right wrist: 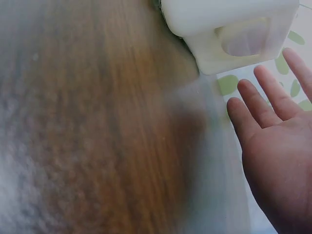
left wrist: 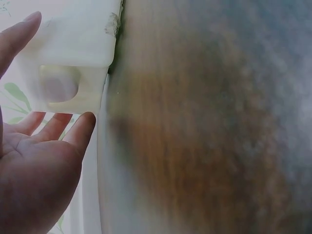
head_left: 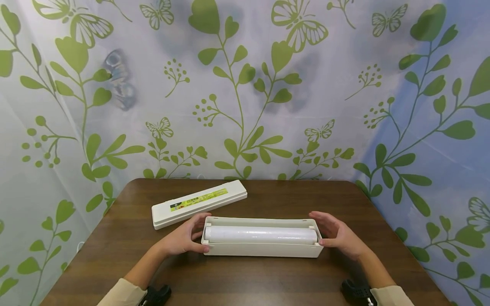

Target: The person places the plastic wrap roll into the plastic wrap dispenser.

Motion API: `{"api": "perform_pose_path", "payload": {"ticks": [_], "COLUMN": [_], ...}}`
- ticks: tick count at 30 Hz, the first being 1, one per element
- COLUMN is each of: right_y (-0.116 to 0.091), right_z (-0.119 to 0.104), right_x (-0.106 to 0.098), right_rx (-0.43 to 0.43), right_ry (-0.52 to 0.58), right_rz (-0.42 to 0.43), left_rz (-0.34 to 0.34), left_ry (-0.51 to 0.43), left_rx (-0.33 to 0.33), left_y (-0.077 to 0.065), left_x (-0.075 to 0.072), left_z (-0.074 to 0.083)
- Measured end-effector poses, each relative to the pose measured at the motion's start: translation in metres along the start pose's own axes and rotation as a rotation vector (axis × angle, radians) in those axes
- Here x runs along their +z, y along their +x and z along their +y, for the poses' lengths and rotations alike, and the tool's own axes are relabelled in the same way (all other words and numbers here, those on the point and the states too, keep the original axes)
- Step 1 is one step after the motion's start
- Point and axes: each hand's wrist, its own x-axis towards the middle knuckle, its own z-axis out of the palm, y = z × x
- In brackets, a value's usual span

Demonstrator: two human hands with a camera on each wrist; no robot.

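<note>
A long white plastic box (head_left: pixel 264 250) stands uncovered on the brown table. Inside it lies a roll of clear film (head_left: pixel 261 234) along its length. My left hand (head_left: pixel 183 238) holds the box's left end, with the thumb at the front corner and fingers around the back; the left wrist view shows the fingers (left wrist: pixel 83 129) at the box's edge. At the right end, my right hand (head_left: pixel 342 239) has its thumb by the front corner. In the right wrist view its fingers (right wrist: pixel 258 105) are extended and spread beside the box end (right wrist: pixel 229 19).
Behind the box to the left, a white lid (head_left: pixel 160 216) with a green and yellow label lies at a slant on the table (head_left: pixel 268 282). A curtain (head_left: pixel 245 106) with leaves and butterflies hangs behind the table.
</note>
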Motion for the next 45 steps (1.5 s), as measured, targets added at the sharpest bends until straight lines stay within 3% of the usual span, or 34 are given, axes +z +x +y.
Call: {"api": "perform_pose_path", "payload": {"ticks": [6,22,29,39,45], "right_y": [-0.001,-0.004,-0.006,-0.01,-0.012], "right_z": [-0.005,-0.004,-0.006,-0.005,-0.005], "right_x": [0.004,0.007,0.009,0.01,0.01], "right_rx": [0.046,0.076,0.087,0.087,0.075], "right_ry": [-0.009,0.031,0.036,0.036,0.039], "right_rz": [-0.007,-0.08,-0.09,-0.09,-0.101], "left_rz": [0.005,0.108,0.163,0.233,0.264], "left_ry": [-0.008,0.029,0.035,0.122,0.129], "left_rx": [0.002,0.021,0.011,0.063,0.1], "left_y": [-0.004,-0.029,-0.043,-0.06,-0.071], "left_x": [0.002,0.007,0.005,-0.003,-0.01], "left_z": [0.001,0.007,0.011,0.014,0.014]}}
